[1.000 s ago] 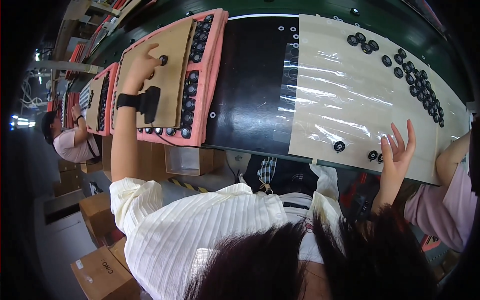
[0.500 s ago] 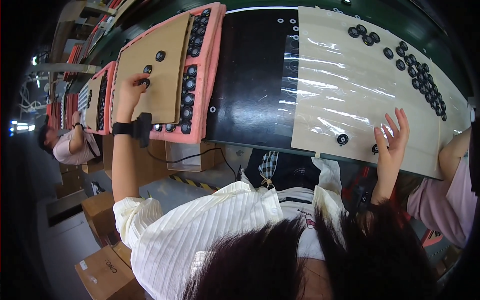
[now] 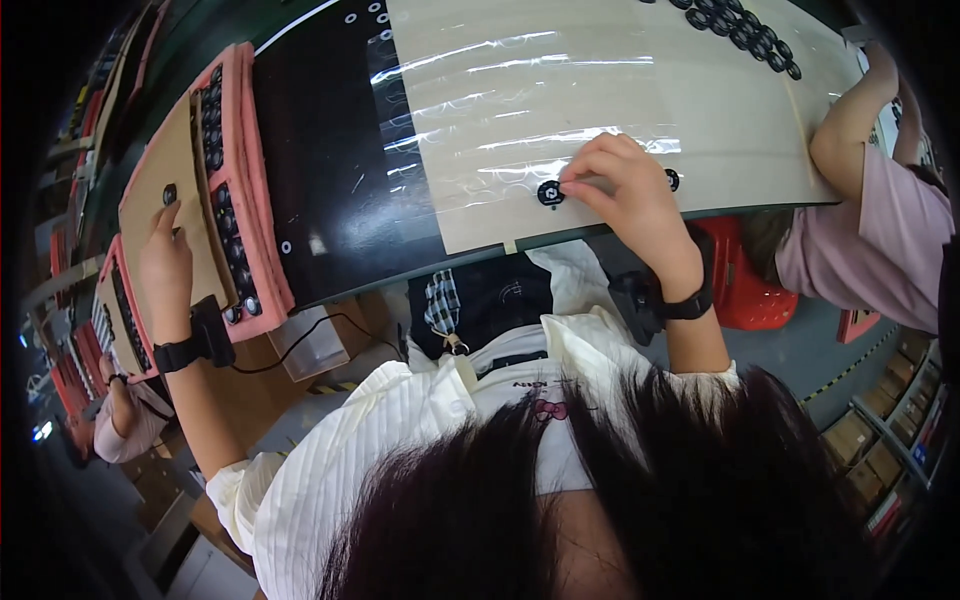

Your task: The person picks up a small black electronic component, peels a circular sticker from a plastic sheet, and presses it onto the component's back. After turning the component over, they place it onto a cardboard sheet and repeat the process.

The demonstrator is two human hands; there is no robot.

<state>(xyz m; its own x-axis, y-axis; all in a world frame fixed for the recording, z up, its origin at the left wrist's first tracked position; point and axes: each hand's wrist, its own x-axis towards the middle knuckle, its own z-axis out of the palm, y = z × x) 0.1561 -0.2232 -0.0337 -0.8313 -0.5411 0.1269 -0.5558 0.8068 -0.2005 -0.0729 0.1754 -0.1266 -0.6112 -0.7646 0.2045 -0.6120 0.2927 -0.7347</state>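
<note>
At the right, my right hand (image 3: 632,195) is bent in a pinch, thumb and forefinger at the right edge of a small round black part (image 3: 549,193). That part lies near the front edge of a beige sheet (image 3: 740,160) covered partly with clear film. Another round black part (image 3: 672,180) shows partly behind the hand. On the left, my left hand (image 3: 165,262) is over a brown cardboard sheet (image 3: 150,180), forefinger and thumb closed together; a dark spot between them is too small to name. Just beyond its fingertip sits one more round black part (image 3: 169,193).
A pink foam tray (image 3: 262,230) filled with round black parts lies under the cardboard. Black tabletop (image 3: 330,170) separates it from the beige sheet, where several more black parts (image 3: 745,32) cluster at the far right. A co-worker's arm (image 3: 850,130) rests at the right, near a red stool (image 3: 745,285).
The view has swung right. My right hand, open before, has moved left over the sheet and closed its fingers at the round black part. My left hand has stayed over the cardboard.
</note>
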